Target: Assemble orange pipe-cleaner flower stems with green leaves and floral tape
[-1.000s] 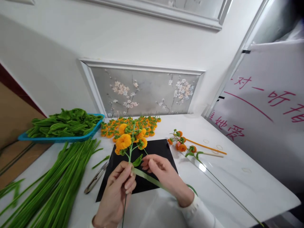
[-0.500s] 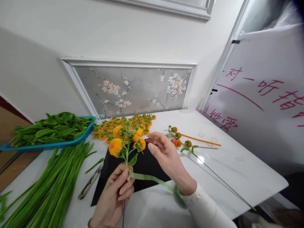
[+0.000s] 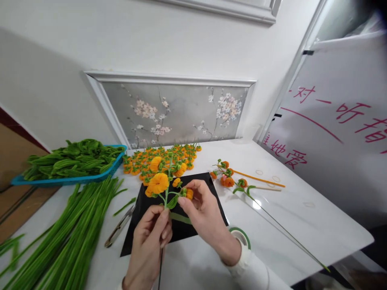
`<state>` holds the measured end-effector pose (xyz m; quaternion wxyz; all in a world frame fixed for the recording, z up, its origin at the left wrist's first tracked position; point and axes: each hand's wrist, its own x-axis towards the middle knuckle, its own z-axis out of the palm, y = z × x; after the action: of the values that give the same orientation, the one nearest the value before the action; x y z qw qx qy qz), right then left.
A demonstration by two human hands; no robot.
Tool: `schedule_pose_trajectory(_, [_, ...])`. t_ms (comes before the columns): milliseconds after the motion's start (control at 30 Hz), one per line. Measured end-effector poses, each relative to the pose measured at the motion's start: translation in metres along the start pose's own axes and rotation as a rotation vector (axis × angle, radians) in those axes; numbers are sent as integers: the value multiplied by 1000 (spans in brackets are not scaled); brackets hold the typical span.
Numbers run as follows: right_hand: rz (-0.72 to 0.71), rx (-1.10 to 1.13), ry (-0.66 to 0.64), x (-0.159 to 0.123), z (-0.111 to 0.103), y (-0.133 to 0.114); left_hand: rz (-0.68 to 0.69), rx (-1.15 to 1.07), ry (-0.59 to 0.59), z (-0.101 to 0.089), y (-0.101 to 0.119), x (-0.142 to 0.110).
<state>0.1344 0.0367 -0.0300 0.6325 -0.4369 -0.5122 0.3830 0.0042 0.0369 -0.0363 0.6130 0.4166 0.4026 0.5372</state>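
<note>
My left hand [image 3: 151, 237] pinches the stem of a handmade branch [image 3: 167, 189] that bears several small orange pumpkin-like pipe-cleaner blooms with green tops. The branch stands nearly upright above a black mat [image 3: 142, 229]. My right hand [image 3: 205, 213] has its thumb and fingers closed at a small orange bloom [image 3: 189, 194] on the branch's right side; its exact hold is partly hidden. A strip of green tape [image 3: 181, 218] runs from beside the left fingers and passes behind the right hand. The tape roll [image 3: 242, 235] lies by my right wrist.
A blue basket [image 3: 117, 163] of green fuzzy leaves is at the left, with long green stems [image 3: 69, 229] before it. Snips [image 3: 119, 227] lie beside the mat. Many orange blooms [image 3: 145, 161] cover the back. Finished orange pieces [image 3: 228, 181] and a long wire stem [image 3: 284, 225] lie right.
My right hand has moved down and left and closed at the right-hand bloom, which now sits lower and farther out. The view has shifted slightly.
</note>
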Motion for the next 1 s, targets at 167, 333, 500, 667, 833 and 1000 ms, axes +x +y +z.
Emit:
schedule_pose_trajectory(167, [-120, -205, 17, -3, -4, 1, 78, 137, 45, 0, -2, -1])
schedule_pose_trajectory(333, [-389, -690, 83, -12, -3, -10, 138, 240, 49, -1, -3, 1])
schedule_pose_trajectory(500, [-360, -900, -46, -10, 14, -13, 197, 392, 71, 3, -5, -3])
schedule_pose_trajectory(667, [-256, -930, -16, -3, 21, -10, 221, 489, 56, 1, -10, -4])
schedule_pose_trajectory(833, [-352, -670, -43, -7, 11, -1, 175, 371, 10, -5, -14, 0])
schedule_pose_trajectory(1000, [-425, -469, 8, -10, 4, 7, 139, 264, -46, -3, -12, -4])
